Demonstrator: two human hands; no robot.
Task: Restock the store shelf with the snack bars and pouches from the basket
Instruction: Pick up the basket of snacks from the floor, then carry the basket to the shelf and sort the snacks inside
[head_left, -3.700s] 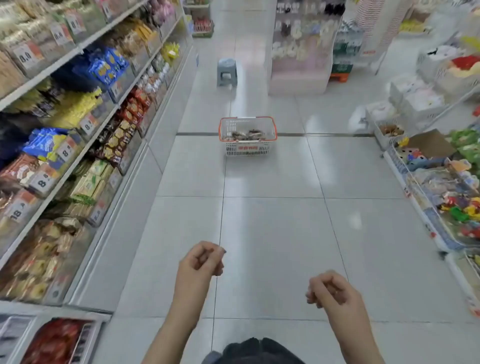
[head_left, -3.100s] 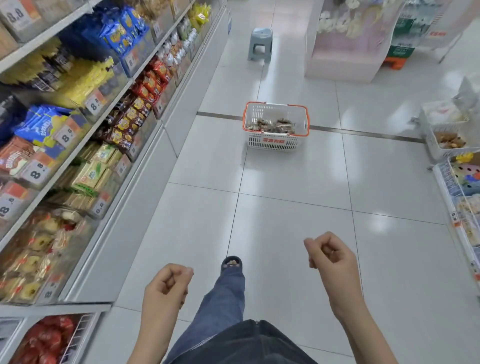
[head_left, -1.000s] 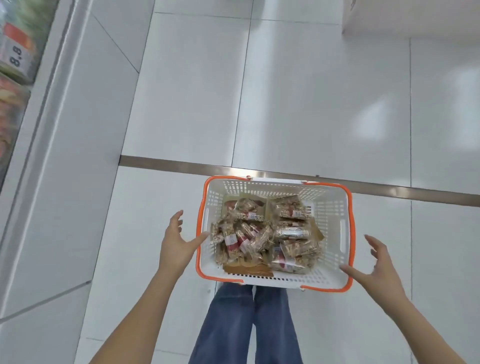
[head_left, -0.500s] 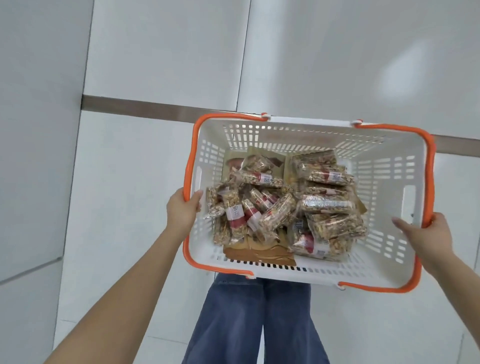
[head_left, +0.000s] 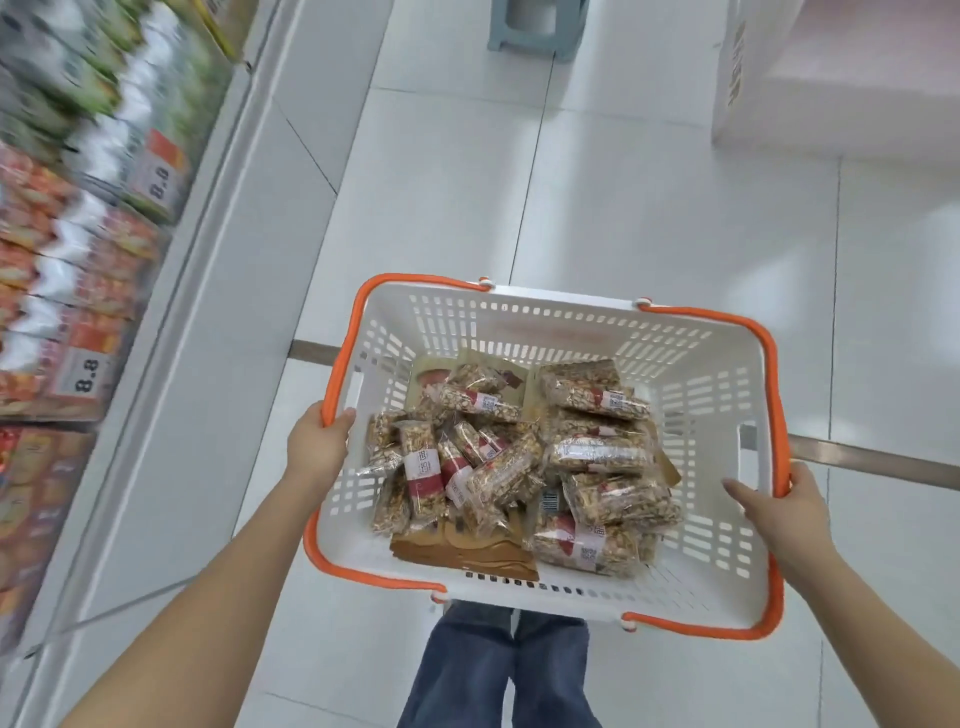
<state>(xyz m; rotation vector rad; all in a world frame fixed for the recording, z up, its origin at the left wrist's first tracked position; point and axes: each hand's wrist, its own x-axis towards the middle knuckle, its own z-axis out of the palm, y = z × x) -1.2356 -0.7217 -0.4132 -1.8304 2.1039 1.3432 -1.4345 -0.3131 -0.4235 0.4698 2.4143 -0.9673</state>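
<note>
I hold a white basket (head_left: 691, 384) with orange rim handles above the floor, in front of my legs. My left hand (head_left: 318, 447) grips its left rim, thumb hooked inside. My right hand (head_left: 779, 512) grips the right rim, thumb inside the wall. Inside lie several clear-wrapped snack bars (head_left: 597, 454) with red-and-white labels, piled over flat brown pouches (head_left: 483, 553). The store shelf (head_left: 88, 270) runs along the left, blurred, full of orange and green packets behind price tags.
The shelf's white base panel (head_left: 218, 364) slants along the left of the aisle. A grey-blue stool (head_left: 535, 26) stands on the tiled floor ahead. A white display stand (head_left: 831, 78) is at the upper right. A metal floor strip (head_left: 872, 462) passes under the basket.
My hands closed on the basket's two rims and lifted it off the floor. The view has tilted up, bringing the left shelf and the stool into sight.
</note>
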